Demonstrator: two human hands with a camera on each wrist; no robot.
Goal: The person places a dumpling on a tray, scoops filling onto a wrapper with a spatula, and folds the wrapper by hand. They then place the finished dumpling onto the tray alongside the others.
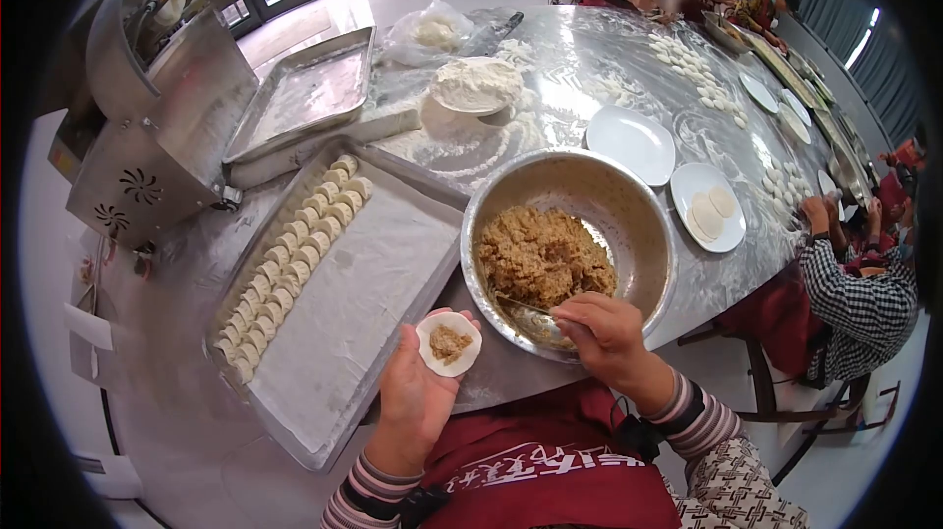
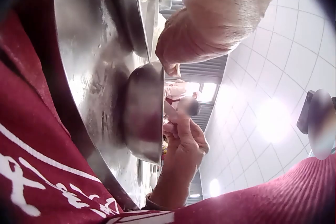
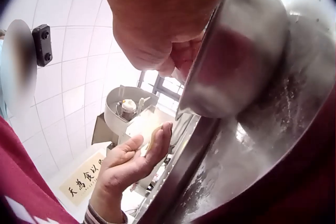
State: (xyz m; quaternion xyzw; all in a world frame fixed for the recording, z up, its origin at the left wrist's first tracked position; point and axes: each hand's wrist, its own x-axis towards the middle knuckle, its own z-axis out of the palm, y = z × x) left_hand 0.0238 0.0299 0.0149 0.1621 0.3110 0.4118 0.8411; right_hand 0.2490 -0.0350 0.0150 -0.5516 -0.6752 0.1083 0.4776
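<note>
My left hand (image 1: 417,396) cups a round dumpling wrapper (image 1: 426,345), with a small mound of filling (image 1: 450,343) in its middle. In the right wrist view the thumb and fingers of that hand curl about the wrapper (image 3: 153,139). My right hand (image 1: 611,337) grips a thin metal utensil (image 1: 524,306) over the near rim of a large steel bowl (image 1: 643,234). The utensil's far end meets the brown minced filling (image 1: 543,252) in the bowl. In both wrist views the bowl's wall hides its contents.
Left of the bowl, a lined tray (image 1: 344,303) carries rows of shaped dumplings (image 1: 295,269). White plates (image 1: 631,144) stand beyond the bowl, one holding wrappers (image 1: 712,213). Behind are a flour bowl (image 1: 476,85), an empty tray (image 1: 309,87) and a steel machine (image 1: 162,126). Other people work around the table.
</note>
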